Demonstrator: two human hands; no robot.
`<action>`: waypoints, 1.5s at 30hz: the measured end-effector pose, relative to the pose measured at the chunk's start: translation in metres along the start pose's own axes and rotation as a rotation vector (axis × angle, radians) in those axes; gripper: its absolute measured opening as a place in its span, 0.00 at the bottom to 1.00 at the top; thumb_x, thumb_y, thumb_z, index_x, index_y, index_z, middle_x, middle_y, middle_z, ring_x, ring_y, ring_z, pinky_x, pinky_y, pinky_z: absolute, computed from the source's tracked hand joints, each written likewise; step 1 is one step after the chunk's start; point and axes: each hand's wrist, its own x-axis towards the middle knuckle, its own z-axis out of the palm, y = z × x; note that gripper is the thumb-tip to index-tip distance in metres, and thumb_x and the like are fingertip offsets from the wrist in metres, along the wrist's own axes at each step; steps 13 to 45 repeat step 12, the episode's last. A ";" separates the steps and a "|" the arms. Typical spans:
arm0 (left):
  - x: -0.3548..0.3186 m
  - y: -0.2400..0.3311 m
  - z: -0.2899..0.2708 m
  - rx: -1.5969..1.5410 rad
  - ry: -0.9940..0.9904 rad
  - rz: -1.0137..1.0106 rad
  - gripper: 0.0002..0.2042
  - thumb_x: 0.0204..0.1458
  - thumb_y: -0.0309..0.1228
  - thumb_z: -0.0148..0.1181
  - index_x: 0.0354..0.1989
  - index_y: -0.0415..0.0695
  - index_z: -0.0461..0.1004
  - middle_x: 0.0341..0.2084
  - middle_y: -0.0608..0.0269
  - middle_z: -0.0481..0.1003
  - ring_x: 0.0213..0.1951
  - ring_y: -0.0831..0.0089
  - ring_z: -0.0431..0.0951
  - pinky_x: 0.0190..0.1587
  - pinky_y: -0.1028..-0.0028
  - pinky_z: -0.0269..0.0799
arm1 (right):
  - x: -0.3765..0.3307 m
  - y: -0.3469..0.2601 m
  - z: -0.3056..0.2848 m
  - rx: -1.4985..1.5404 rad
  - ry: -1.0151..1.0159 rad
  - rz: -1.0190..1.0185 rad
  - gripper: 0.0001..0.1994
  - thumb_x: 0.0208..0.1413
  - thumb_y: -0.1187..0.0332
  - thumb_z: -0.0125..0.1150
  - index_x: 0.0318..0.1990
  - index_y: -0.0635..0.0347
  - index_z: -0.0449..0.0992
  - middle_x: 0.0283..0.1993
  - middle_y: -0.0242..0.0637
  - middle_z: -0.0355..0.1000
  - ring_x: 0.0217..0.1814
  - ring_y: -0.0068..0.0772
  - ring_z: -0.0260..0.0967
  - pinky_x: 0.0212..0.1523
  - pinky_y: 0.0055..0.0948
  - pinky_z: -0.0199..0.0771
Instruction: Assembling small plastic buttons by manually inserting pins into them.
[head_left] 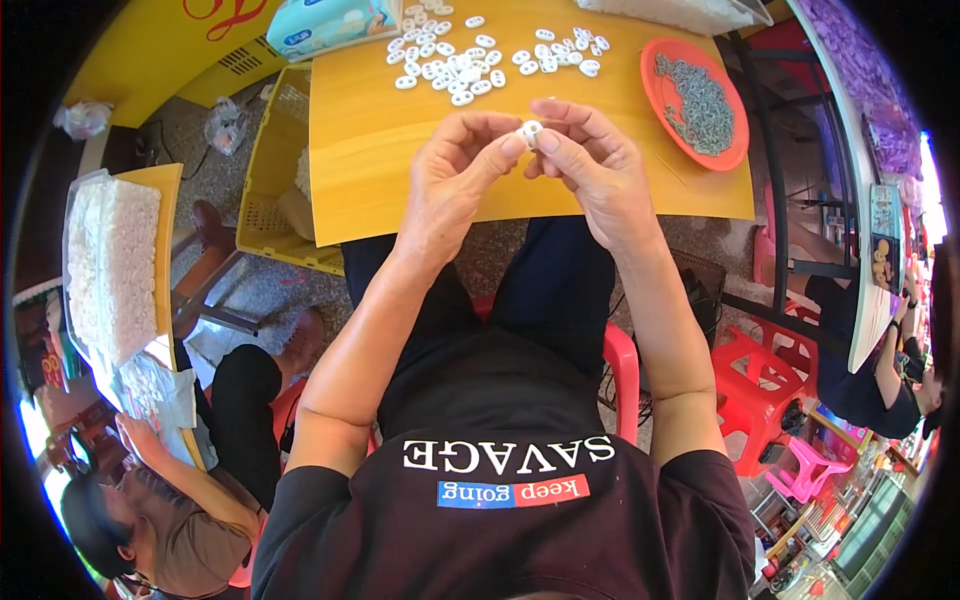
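Fingers (512,146) of both hands pinch 1 small white ring (531,131) above the wooden table (370,150).

white piece (531,131): mostly hidden by fingertips | tissue pack (330,24): cut off

Between your fingertips sits a small white ring (531,131), smooth glossy plastic like the loose white rings (455,62) at the frame's top. The tabletop (380,150) looks like satin-smooth yellow wood laminate; upper right, the orange plate (660,95) is matt plastic.
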 end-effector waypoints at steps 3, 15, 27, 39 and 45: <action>0.001 -0.006 -0.004 0.018 -0.046 0.104 0.13 0.60 0.34 0.56 0.47 0.38 0.74 0.46 0.62 0.74 0.46 0.79 0.71 0.49 0.76 0.68 | -0.001 -0.005 0.007 0.143 -0.038 0.026 0.19 0.58 0.73 0.61 0.56 0.68 0.68 0.40 0.37 0.75 0.35 0.22 0.71 0.41 0.23 0.74; 0.003 -0.025 -0.004 -0.115 -0.212 0.236 0.19 0.64 0.41 0.49 0.53 0.40 0.74 0.58 0.59 0.66 0.57 0.69 0.66 0.54 0.72 0.65 | -0.005 0.000 0.025 0.261 -0.075 0.005 0.30 0.58 0.74 0.61 0.66 0.63 0.54 0.44 0.37 0.73 0.41 0.21 0.69 0.45 0.24 0.72; 0.003 -0.025 -0.004 -0.115 -0.212 0.236 0.19 0.64 0.41 0.49 0.53 0.40 0.74 0.58 0.59 0.66 0.57 0.69 0.66 0.54 0.72 0.65 | -0.005 0.000 0.025 0.261 -0.075 0.005 0.30 0.58 0.74 0.61 0.66 0.63 0.54 0.44 0.37 0.73 0.41 0.21 0.69 0.45 0.24 0.72; 0.003 -0.025 -0.004 -0.115 -0.212 0.236 0.19 0.64 0.41 0.49 0.53 0.40 0.74 0.58 0.59 0.66 0.57 0.69 0.66 0.54 0.72 0.65 | -0.005 0.000 0.025 0.261 -0.075 0.005 0.30 0.58 0.74 0.61 0.66 0.63 0.54 0.44 0.37 0.73 0.41 0.21 0.69 0.45 0.24 0.72; 0.003 -0.025 -0.004 -0.115 -0.212 0.236 0.19 0.64 0.41 0.49 0.53 0.40 0.74 0.58 0.59 0.66 0.57 0.69 0.66 0.54 0.72 0.65 | -0.005 0.000 0.025 0.261 -0.075 0.005 0.30 0.58 0.74 0.61 0.66 0.63 0.54 0.44 0.37 0.73 0.41 0.21 0.69 0.45 0.24 0.72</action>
